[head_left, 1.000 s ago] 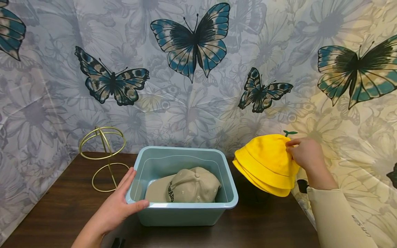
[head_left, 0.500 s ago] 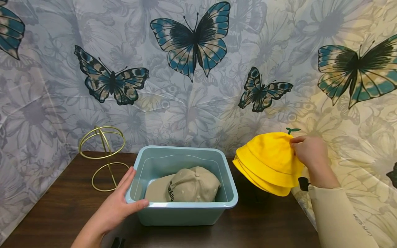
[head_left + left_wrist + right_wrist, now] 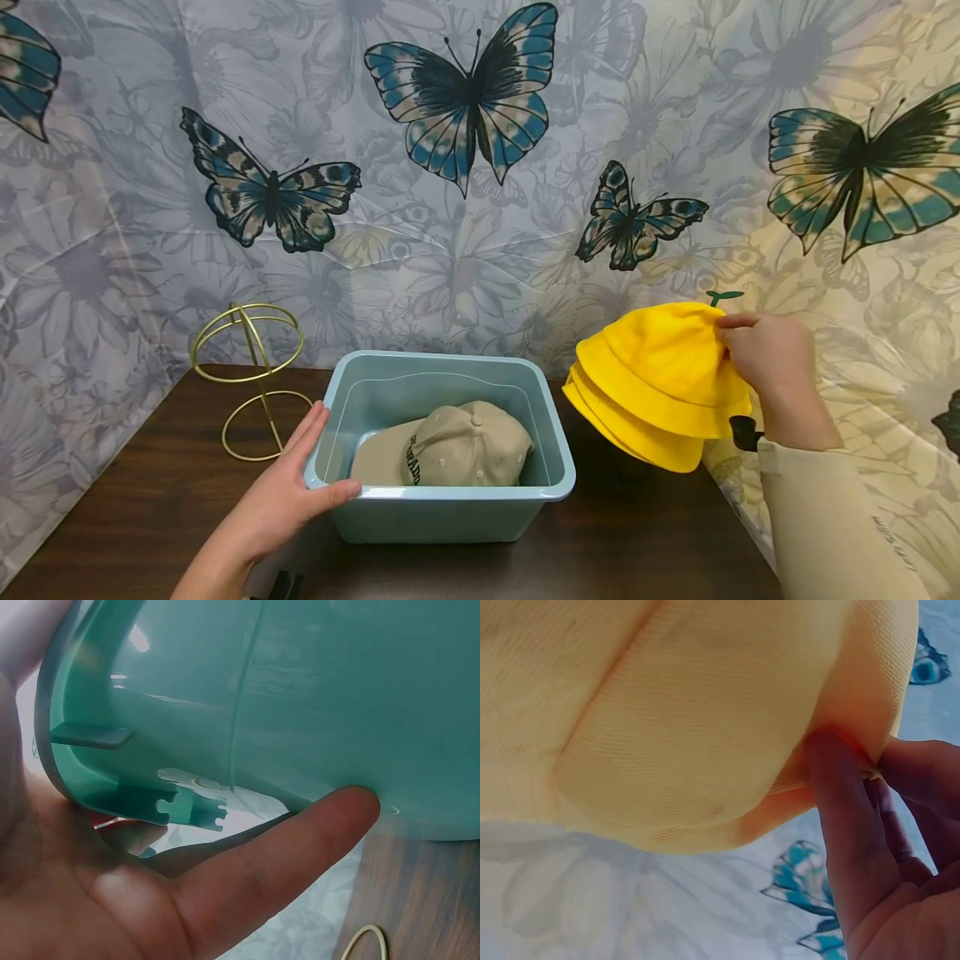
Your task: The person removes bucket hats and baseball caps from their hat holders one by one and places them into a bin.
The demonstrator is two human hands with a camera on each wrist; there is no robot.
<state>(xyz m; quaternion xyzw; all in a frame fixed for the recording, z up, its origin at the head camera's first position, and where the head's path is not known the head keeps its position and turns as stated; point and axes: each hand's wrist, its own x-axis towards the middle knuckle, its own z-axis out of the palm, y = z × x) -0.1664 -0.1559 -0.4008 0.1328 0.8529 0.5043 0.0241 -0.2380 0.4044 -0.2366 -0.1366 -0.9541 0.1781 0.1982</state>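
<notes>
My right hand (image 3: 768, 358) pinches the crown of a yellow bucket hat (image 3: 660, 346), near the green sprout (image 3: 724, 296) on its top. The hat tilts down to the left, and beneath it show further yellow brim layers (image 3: 637, 442); what supports these is hidden. In the right wrist view, thumb and fingers squeeze a fold of the yellow cloth (image 3: 697, 750). My left hand (image 3: 281, 500) rests at the front left corner of a light blue bin (image 3: 442, 521), fingers straight along its side, thumb on the front rim. Inside the bin lies a beige baseball cap (image 3: 468, 450).
A gold wire stand (image 3: 258, 387) is to the left of the bin on the dark wooden table (image 3: 142, 500). Behind hangs a butterfly-patterned cloth (image 3: 450, 275). A small black object (image 3: 285, 586) sits at the front edge of the view, near my left wrist.
My right hand has moved up and to the right, lifting the upper yellow hat with it. The lowest yellow brim has stayed about in place, so more of it shows. The left hand keeps still.
</notes>
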